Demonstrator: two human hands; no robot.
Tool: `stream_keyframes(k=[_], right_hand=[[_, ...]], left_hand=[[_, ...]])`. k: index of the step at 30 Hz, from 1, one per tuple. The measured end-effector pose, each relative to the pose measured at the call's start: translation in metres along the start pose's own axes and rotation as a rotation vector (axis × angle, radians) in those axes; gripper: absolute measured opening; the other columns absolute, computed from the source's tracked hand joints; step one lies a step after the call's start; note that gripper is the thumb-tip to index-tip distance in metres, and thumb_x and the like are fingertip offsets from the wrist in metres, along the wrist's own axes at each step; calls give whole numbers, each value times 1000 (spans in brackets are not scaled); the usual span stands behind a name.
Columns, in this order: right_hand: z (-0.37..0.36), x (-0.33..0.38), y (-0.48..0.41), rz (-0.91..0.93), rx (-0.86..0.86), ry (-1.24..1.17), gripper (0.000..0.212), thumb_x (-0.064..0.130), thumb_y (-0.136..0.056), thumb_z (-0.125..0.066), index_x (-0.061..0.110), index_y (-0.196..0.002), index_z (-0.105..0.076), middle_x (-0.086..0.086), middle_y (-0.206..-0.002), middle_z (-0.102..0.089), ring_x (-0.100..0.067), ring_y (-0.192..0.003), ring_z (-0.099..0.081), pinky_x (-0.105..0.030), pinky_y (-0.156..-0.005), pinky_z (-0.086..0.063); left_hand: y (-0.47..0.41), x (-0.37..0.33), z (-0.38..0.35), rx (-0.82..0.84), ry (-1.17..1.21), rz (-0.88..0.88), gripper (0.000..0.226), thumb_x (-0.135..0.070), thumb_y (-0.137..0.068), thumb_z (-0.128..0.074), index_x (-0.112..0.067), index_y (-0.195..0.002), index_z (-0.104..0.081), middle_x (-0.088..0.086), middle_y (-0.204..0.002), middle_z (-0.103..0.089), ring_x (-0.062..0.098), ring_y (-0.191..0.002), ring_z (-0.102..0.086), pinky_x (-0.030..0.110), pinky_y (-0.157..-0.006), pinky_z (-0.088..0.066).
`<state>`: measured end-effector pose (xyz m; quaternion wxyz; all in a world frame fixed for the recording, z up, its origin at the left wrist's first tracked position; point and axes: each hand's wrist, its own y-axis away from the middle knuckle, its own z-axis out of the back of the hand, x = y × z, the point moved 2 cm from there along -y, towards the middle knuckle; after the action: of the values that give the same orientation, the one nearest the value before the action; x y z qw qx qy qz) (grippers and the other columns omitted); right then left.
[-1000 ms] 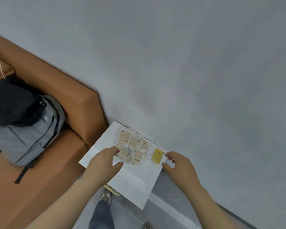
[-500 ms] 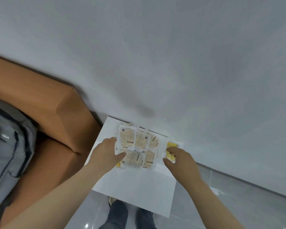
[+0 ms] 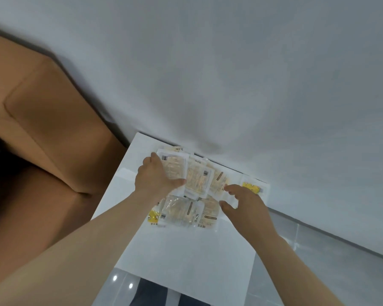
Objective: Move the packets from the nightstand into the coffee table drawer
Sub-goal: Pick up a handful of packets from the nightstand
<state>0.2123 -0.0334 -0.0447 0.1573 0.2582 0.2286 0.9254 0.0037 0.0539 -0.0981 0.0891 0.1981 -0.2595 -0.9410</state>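
Fingers (image 3: 151, 156) and thumb of the left hand (image 3: 155, 178) now pinch the far-left packet (image 3: 175, 167), having slid up the pile; the right hand (image 3: 244, 204), fingers relaxed and grasping nothing, has left the yellow packet (image 3: 251, 188) for the beige packets (image 3: 198, 182). All remain on the nightstand worktop (image 3: 186, 250), so gathering has only just begun, and the drawer is out of view

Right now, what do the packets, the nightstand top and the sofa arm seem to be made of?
Packets: clear glossy plastic film, probably; glare and creases show, beige contents visible through. Nightstand top: smooth white gloss, maybe lacquered board; it mirrors light. Sofa arm: matte tan leather or imitation; cannot tell which.
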Motion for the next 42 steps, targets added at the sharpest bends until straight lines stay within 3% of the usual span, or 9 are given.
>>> stream_keyframes(k=[6, 12, 15, 18, 24, 32, 36, 38, 42], right_hand=[[-13, -15, -11, -17, -4, -3, 39, 35, -89, -60, 29, -127, -53, 10, -125, -57, -10, -115, -52, -29, -98, -44], [-15, -20, -18, -54, 4, -19, 40, 35, -88, -62, 29, -126, -54, 10, -124, -58, -11, -114, -54, -30, -96, -45], [-14, -22, -21, -59, -2, -24, 39, 34, -88, -62, 29, -126, -54, 10, -124, -58, -11, -114, -54, -30, -98, -44], [-14, -23, -25, -53, -7, -23, 39, 33, -88, -62, 28, -126, -55, 10, -124, -59, -10, -114, -54, -30, -98, -44], [-18, -25, -28, -77, -10, -54, 38, 32, -87, -63, 29, -125, -56, 10, -123, -59, -10, -112, -54, -30, -97, -45], [-23, -31, -28, -90, 1, -70, 39, 34, -87, -64, 29, -125, -56, 9, -122, -60, -9, -111, -54, -28, -96, -45], [-23, -33, -27, -85, 11, -65, 40, 34, -87, -64, 29, -125, -55, 10, -121, -60, -8, -111, -55, -29, -96, -46], [-23, -33, -27, -80, 15, -59, 40, 34, -87, -64, 29, -125, -55, 11, -120, -60, -8, -110, -55, -30, -95, -47], [-23, -32, -26, -80, 19, -63, 40, 35, -86, -64, 29, -125, -55, 11, -119, -60, -9, -109, -55, -31, -96, -47]], left_hand=[[-14, -7, -18, -159, -183, 31, 109, -66, -56, -77, -4, -134, -34, 13, -122, -48, 30, -113, -46, 39, -91, -43], [-8, -10, -28, -321, -204, -209, 94, -54, -48, -87, -7, -120, -48, 14, -115, -49, 31, -105, -45, 42, -89, -38], [-7, -11, -32, -255, -248, -258, 96, -54, -46, -87, -8, -121, -48, 15, -131, -42, 35, -118, -39, 49, -100, -34], [-6, -20, -35, -185, -260, -325, 97, -52, -49, -87, -10, -125, -44, 11, -122, -47, 30, -110, -45, 42, -97, -36], [-13, -32, -43, -21, -169, -98, 121, -51, -53, -87, -14, -144, -16, 17, -148, -16, 34, -134, -23, 44, -108, -31], [-11, -35, -48, -70, 103, -93, 123, -21, -61, -89, -16, -150, -4, 13, -130, -46, 29, -118, -50, 36, -97, -43], [-8, -30, -43, -114, 247, -41, 115, -18, -65, -85, -23, -149, -6, 6, -116, -61, 22, -90, -62, 29, -72, -50], [-7, -26, -40, -102, 326, -7, 110, -16, -68, -83, -19, -149, -9, 4, -122, -61, 22, -92, -64, 25, -69, -47], [-7, -13, -32, -45, 408, 35, 33, -22, -69, -78, -16, -98, -62, -3, -87, -66, 19, -85, -66, 28, -60, -53]])
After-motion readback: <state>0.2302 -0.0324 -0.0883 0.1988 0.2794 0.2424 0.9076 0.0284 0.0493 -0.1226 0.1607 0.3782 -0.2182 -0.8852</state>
